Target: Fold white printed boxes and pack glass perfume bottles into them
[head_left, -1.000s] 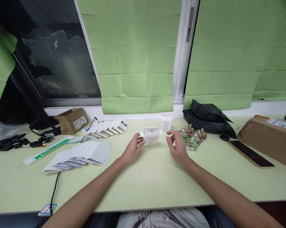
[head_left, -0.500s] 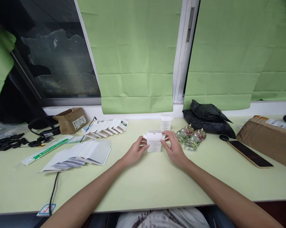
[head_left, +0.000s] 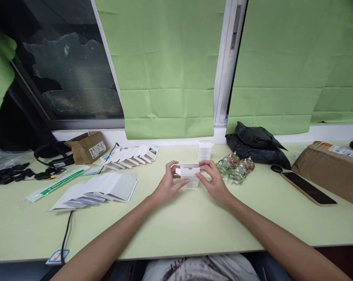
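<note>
White box (head_left: 191, 178): middle of the desk (head_left: 176, 226), upright, top's open
Left hand (head_left: 168, 185): gripping its left side
Right hand (head_left: 214, 179): gripping the right edge
Box behind (head_left: 205, 151): already stood up
White stack (head_left: 106, 189): flat-looking, prob untouched

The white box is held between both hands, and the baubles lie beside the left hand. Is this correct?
Not quite: the baubles lie beside the right hand, not the left hand, as the head view shows. The white box is held as you say.
</note>
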### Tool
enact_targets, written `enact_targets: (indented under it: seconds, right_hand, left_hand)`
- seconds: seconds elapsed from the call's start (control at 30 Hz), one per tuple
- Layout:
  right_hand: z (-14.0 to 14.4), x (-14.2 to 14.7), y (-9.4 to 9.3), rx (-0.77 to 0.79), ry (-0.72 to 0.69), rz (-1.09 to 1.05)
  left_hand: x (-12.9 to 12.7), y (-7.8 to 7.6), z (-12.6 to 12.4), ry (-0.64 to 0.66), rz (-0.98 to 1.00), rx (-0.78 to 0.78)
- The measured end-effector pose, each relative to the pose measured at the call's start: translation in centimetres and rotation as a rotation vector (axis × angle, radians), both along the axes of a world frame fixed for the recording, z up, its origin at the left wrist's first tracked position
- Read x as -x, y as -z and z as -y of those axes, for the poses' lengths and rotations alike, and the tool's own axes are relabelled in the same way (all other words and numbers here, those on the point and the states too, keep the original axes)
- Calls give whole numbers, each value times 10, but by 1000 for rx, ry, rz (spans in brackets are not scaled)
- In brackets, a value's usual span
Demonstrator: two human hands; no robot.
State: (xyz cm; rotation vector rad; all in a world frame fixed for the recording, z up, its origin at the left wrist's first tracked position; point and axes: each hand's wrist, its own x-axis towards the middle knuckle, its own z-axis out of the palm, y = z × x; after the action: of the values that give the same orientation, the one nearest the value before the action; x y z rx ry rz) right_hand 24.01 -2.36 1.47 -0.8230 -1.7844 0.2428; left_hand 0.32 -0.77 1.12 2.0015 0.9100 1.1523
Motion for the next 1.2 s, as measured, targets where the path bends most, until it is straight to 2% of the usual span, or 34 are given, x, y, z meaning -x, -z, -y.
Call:
enact_targets:
  seconds: [0.1, 0.17, 0.27, 0.33, 0.53, 0.63, 0.77, 0.9, 1.03, 1.2]
  right_hand:
    - [2, -1, -2, -27, -6, 14]
    - [4, -2, -3, -71, 9, 40]
    - [5, -4, -5, -196, 73, 92]
    - [7, -6, -5, -287, 134, 160]
    - [12, -7, -5, -444, 238, 356]
    - [12, -7, -5, -434, 204, 358]
    - [11, -7, -4, -343, 130, 306]
    - [11, -6, -4, -309, 116, 277]
    - [13, -6, -8, -285, 99, 332]
    - [10, -7, -10, -255, 52, 488]
  left_hand:
    - [1, 3, -3, 88, -104, 65]
    - [3, 3, -6, 81, -172, -32]
    - [8, 0, -9, -21, -218, -263]
    - [11, -3, -9, -52, -236, -362]
    - [15, -3, -8, 9, -244, -425]
    - [15, -2, -8, 20, -238, -398]
    - [16, -1, -8, 31, -259, -323]
    - [16, 3, -9, 45, -288, -288]
    - [17, 6, -10, 51, -314, -287]
    - [20, 2, -10, 82, -357, -295]
